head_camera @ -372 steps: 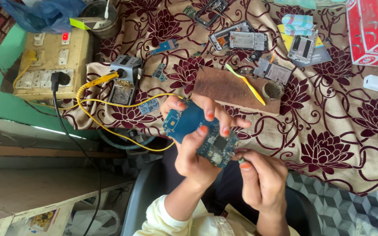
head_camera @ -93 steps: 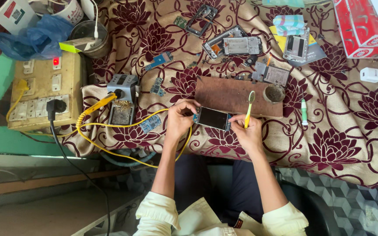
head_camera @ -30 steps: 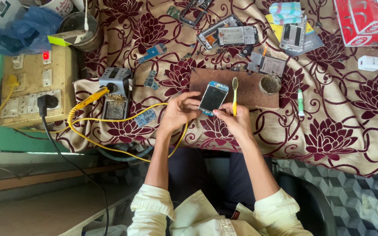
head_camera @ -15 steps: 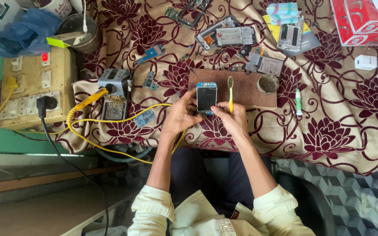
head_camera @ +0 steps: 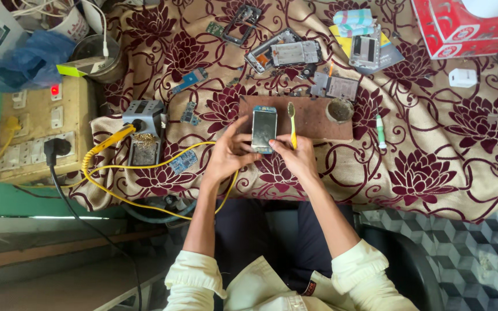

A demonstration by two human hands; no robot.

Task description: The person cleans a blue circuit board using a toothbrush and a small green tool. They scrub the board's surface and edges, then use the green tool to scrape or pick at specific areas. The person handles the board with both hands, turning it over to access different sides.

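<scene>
A: Both hands are on the phone (head_camera: 264, 129) at the near edge of the wooden board (head_camera: 318, 115); left hand (head_camera: 226, 155) cups its side.

B: Right hand (head_camera: 295, 158) pinches its lower corner, yellow toothbrush (head_camera: 291, 124) tucked in the fingers.

A: Best keep it flat on the board, bristles clear of the screen.

B: Beyond, loose phone parts (head_camera: 283, 53) lie well apart.

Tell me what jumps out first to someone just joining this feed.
Both hands meet at the centre: the left hand and right hand have a grip on a small phone over a brown wooden board, the right also holding a yellow toothbrush. The maroon floral cloth is strewn with phone parts; a yellow cable loops at left.
</scene>
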